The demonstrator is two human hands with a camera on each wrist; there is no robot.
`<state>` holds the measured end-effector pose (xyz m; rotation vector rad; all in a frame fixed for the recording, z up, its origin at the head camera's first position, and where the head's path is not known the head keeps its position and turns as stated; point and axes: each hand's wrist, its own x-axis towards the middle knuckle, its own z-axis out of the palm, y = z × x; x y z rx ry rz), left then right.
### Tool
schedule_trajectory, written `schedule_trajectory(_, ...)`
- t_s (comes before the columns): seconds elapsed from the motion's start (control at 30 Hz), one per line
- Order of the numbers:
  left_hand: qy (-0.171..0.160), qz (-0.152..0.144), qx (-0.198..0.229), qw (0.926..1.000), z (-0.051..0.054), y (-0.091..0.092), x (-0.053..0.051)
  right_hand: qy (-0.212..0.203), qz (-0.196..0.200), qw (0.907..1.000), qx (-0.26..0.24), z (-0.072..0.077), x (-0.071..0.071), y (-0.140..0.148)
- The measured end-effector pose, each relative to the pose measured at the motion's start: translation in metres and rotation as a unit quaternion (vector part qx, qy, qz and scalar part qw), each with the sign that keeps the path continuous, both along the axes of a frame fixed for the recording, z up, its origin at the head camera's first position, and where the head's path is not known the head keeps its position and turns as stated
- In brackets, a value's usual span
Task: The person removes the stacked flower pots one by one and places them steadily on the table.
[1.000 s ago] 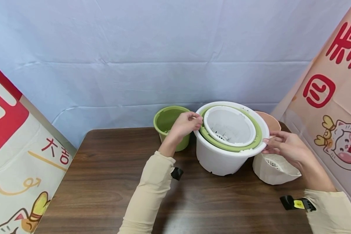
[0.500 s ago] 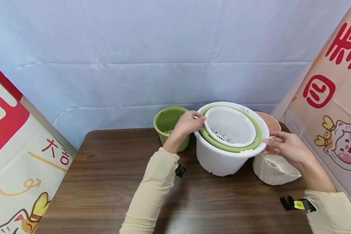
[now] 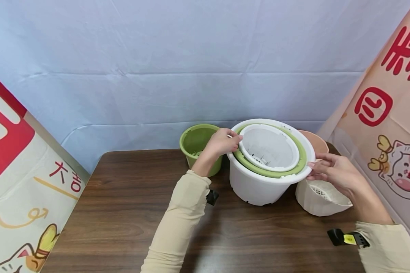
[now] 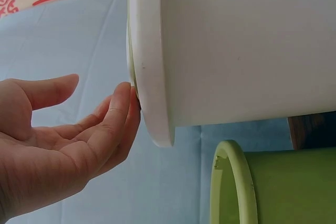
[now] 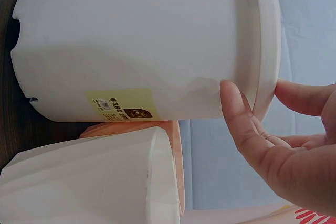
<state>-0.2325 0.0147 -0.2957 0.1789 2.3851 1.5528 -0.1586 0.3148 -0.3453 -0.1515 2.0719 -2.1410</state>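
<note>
A large white flower pot [image 3: 254,189] stands on the table, holding a green pot [image 3: 303,155] and a smaller white pot [image 3: 271,146] nested inside it. My right hand [image 3: 338,172] pinches the large pot's rim on the right side; in the right wrist view its thumb and fingers lie on either side of that rim. On the left, my left hand [image 3: 222,142] touches the rims with its fingertips. The left wrist view shows that hand's thumb [image 4: 55,90] held apart from the fingers, touching nothing. A yellow label [image 5: 123,105] marks the large pot's wall.
Another green pot [image 3: 194,142] stands behind my left wrist. To the right of the large pot are a cream faceted pot [image 3: 311,203] and, behind it, a peach pot [image 3: 316,144]. The brown wooden table [image 3: 130,216] meets a pale cloth backdrop [image 3: 150,94].
My left hand has shifted slightly right along the rims, its fingertips now at the small white pot's edge. The right hand and the pots look unmoved.
</note>
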Motion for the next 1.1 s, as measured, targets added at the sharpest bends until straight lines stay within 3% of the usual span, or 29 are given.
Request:
schedule_trajectory(0.4, 0.001, -0.008, 0.001, 1.0000, -0.0031, -0.0004, 0.0000, -0.007, -0.004, 1.0000, 0.000, 0.0003, -0.0003, 0.0000)
schedule_trajectory(0.77, -0.021, -0.004, 0.066, 0.9976, -0.0074, -0.0025, -0.0018, -0.009, -0.006, 0.9998, 0.016, 0.0009, -0.0006, 0.0006)
schedule_trajectory(1.1, -0.020, 0.010, 0.074, 0.9970, -0.0062, -0.0019, -0.0015, -0.008, -0.005, 0.9998, 0.017, 0.0009, -0.0010, 0.0005)
